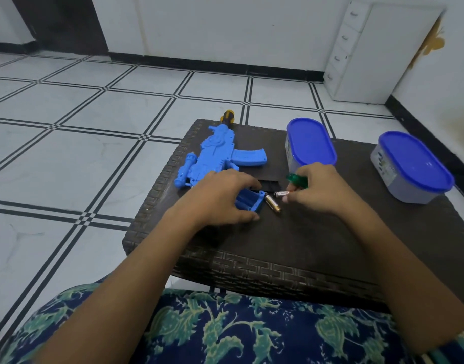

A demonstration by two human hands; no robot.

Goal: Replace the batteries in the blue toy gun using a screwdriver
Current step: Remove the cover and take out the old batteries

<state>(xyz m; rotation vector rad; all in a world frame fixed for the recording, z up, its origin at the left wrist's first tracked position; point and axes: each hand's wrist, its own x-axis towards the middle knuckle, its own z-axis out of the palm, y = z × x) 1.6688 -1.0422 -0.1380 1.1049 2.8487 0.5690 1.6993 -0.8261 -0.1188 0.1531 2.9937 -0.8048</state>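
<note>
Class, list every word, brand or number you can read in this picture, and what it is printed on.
Nothing reads clearly.
Left tub: side label blurred.
Right tub: side label blurred.
White battery in the right hand: print too small.
Gold battery: no legible print.

We've got a glossy blue plastic toy gun (220, 156) on a rough woven wicker table (251, 264), plus shiny metallic batteries (272, 203).
</note>
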